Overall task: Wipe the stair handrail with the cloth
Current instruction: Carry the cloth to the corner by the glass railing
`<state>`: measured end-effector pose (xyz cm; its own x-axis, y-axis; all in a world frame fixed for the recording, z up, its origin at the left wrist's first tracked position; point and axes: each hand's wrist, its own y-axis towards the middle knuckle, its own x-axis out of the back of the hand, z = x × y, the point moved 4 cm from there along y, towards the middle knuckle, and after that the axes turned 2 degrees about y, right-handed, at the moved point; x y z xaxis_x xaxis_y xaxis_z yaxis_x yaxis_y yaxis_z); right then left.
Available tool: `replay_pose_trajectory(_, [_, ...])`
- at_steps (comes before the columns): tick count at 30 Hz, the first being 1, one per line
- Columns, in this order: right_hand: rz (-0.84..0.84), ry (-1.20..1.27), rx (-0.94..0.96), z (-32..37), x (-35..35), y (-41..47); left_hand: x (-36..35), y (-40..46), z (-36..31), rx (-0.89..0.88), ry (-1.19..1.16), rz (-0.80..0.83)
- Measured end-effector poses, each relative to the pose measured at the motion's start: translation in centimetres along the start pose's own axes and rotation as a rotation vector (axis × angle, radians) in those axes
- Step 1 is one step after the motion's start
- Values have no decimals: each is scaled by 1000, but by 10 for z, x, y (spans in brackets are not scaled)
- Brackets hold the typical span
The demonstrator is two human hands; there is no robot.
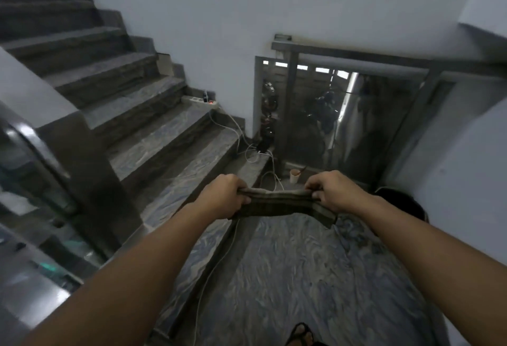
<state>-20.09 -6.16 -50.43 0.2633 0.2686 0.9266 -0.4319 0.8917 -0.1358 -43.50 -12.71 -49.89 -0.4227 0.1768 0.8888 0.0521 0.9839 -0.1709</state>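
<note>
Our left hand point(223, 194), right hand point(327, 192) pinch cloth point(279, 204) taut — prep step; next we carry it left to handrail point(33, 142) — untouched.

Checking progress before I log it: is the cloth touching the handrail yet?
No, the cloth is stretched between the left hand and right hand over the floor, well apart from the handrail.
</note>
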Motion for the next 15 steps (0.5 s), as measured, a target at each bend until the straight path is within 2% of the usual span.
replay_pose_trajectory(8, [-14,61,-194,-114,19,65,-24,150,-54,-123,84,103])
replay_pose_trajectory(15, [0,60,-359,-215,63,122,-39,280,-126,-137,111,236])
